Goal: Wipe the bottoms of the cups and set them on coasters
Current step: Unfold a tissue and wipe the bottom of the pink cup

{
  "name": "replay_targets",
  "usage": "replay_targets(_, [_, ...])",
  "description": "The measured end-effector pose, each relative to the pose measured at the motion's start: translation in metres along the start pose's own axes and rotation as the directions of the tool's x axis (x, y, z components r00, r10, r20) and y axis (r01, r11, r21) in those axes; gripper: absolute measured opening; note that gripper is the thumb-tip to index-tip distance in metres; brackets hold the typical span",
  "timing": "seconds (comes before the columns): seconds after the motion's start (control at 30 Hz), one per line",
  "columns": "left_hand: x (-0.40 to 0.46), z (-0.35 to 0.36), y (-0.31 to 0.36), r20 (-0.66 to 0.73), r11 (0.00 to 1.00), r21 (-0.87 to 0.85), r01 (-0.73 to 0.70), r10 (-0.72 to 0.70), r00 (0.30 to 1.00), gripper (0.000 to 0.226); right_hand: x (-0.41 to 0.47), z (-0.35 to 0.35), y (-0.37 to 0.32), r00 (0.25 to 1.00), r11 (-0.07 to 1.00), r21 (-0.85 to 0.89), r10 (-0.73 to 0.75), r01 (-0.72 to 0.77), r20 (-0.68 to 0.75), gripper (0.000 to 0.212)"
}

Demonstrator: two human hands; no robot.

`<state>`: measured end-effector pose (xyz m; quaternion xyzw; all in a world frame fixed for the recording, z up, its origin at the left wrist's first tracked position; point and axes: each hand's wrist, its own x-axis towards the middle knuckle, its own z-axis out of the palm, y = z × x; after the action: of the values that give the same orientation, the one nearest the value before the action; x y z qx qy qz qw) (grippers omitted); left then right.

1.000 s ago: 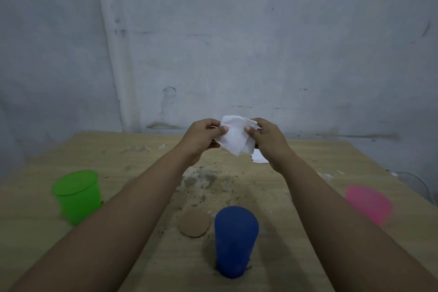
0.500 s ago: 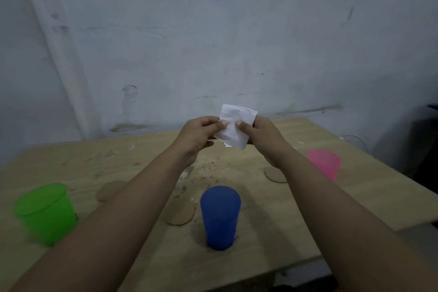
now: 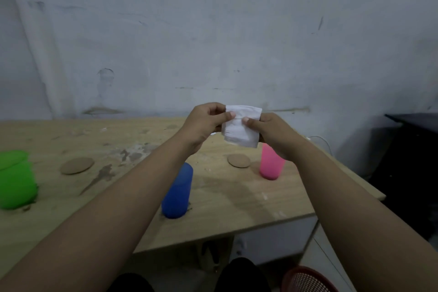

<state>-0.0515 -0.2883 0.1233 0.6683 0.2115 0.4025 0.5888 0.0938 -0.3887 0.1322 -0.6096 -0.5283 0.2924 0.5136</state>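
- Head view, looking forward and down over a worn wooden table [image 3: 237,199] set against a pale, scuffed wall [image 3: 213,31].
- Both bare forearms stretched out above the table, meeting at a white tissue [image 3: 241,129] held up in the air above the far half of the table.
- Left hand [image 3: 203,123] curled, pinching the tissue's left edge between thumb and fingers.
- Right hand [image 3: 272,131] curled likewise, thumb pressed on the front of the tissue, gripping its right side.
- Tissue folded to a rough square, hanging flat between the two hands, touching neither cup nor table.
- Blue cup [image 3: 177,191] upside down on the table, near the front edge, partly hidden behind the left forearm.
- Pink cup [image 3: 271,163] also upside down, to the right of the blue one, its top partly covered by the tissue and the right wrist.
- Green cup [image 3: 15,179] at the far left, cut by the frame edge, blurred; upright or inverted cannot be told.
- Round cork coaster [image 3: 239,160] flat on the table just beside the pink cup, on its left, bare.
- Second round coaster [image 3: 77,165] lying between the green cup and the blue cup, also bare.
- Dirt smears and crumbs scattered across the middle of the tabletop.
- Red mesh basket [image 3: 308,280] on the floor at the lower right, below the table edge.
- Dark cabinet [image 3: 412,161] to the right of the table.
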Motion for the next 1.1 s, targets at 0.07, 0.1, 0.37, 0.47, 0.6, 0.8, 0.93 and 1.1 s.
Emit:
replay_targets(0.07, [-0.004, 0.014, -0.002, -0.023, 1.000, 0.007, -0.019, 0.019, 1.000, 0.006, -0.008, -0.011, 0.003, 1.000, 1.000, -0.004, 0.012, -0.012, 0.002, 0.028])
replay_targets(0.1, [-0.005, 0.020, -0.004, -0.032, 1.000, 0.005, -0.019, 0.019, 0.999, 0.006, -0.010, -0.016, 0.005, 1.000, 1.000, -0.007, 0.004, -0.004, -0.002, 0.028])
replay_targets(0.37, [-0.013, 0.069, -0.037, -0.015, 0.998, 0.001, 0.067, -0.067, 0.998, 0.020, -0.033, -0.051, 0.039, 0.993, 0.987, 0.163, 0.014, 0.005, -0.115, 0.018])
replay_targets(0.47, [-0.015, 0.086, -0.051, -0.021, 0.995, 0.018, 0.093, -0.093, 0.995, 0.021, -0.042, -0.059, 0.058, 0.981, 0.976, 0.213, 0.074, -0.035, -0.178, 0.020])
replay_targets(0.6, [-0.014, 0.106, -0.068, -0.002, 0.992, 0.035, 0.121, -0.121, 0.993, 0.025, -0.050, -0.070, 0.082, 0.962, 0.961, 0.261, 0.150, -0.088, -0.229, 0.022])
replay_targets(0.8, [-0.014, 0.129, -0.088, 0.032, 0.989, 0.035, 0.141, -0.142, 0.989, 0.012, -0.056, -0.087, 0.105, 0.939, 0.955, 0.275, 0.194, -0.115, -0.282, 0.016])
replay_targets(0.93, [-0.009, 0.132, -0.098, -0.062, 0.991, 0.077, 0.107, -0.103, 0.993, 0.019, -0.056, -0.098, 0.119, 0.906, 0.960, 0.238, 0.230, -0.151, -0.354, 0.008])
replay_targets(1.1, [-0.001, 0.122, -0.124, -0.222, 0.979, 0.185, 0.091, -0.048, 0.974, 0.016, -0.056, -0.105, 0.141, 0.834, 0.954, 0.166, 0.298, -0.249, -0.464, 0.009])
